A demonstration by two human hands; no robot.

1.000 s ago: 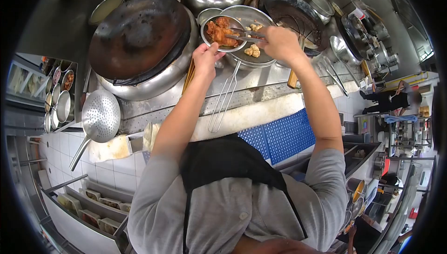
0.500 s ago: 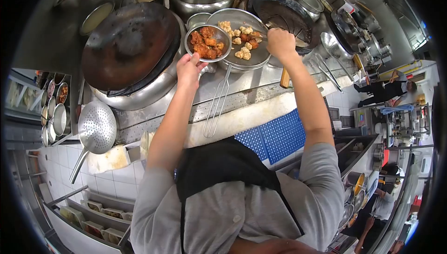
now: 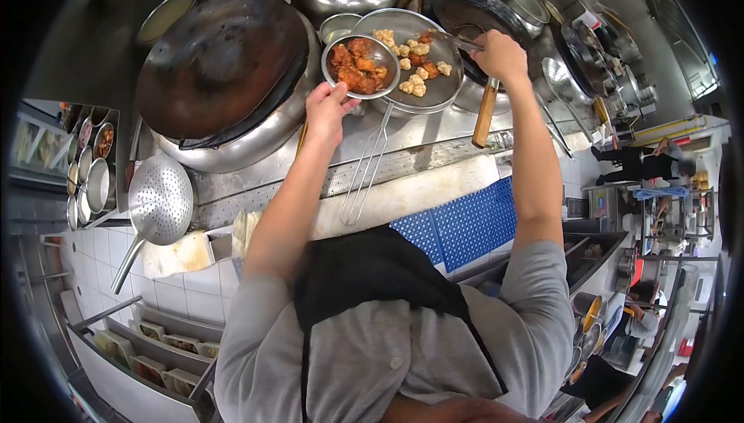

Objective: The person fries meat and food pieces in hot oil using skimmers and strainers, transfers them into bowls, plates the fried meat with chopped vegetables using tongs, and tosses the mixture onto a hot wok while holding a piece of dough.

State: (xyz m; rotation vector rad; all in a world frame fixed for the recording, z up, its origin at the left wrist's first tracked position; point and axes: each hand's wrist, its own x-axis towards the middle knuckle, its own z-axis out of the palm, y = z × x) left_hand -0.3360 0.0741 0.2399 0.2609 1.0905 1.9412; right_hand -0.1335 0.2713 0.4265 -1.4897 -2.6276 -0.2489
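My left hand (image 3: 327, 111) is closed on the rim of a small metal bowl (image 3: 394, 82), which is tilted and contains reddish-orange fried pieces (image 3: 356, 66). Just right of it, partly behind the bowl, a wide mesh strainer (image 3: 434, 101) with a long wire handle (image 3: 370, 167) rests over a pot. Pale battered pieces (image 3: 414, 84) and a few reddish ones lie in the strainer. Metal tongs (image 3: 459, 41) are gripped in my right hand (image 3: 502, 57), their tips reaching over the strainer's far right side. A wooden handle (image 3: 486, 117) shows below that hand; whether the hand touches it is unclear.
A large dark wok (image 3: 221, 66) stands tilted at left, another dark wok (image 3: 473, 12) at the back right. A perforated ladle (image 3: 160, 200) lies at the counter's left edge. Pots (image 3: 346, 0) line the back. A blue mat (image 3: 473, 221) is before me. People are at far right.
My right hand has moved right and slightly back, drawing the tongs with it. The bowl in my left hand shifted slightly right. More of the wooden handle shows now.
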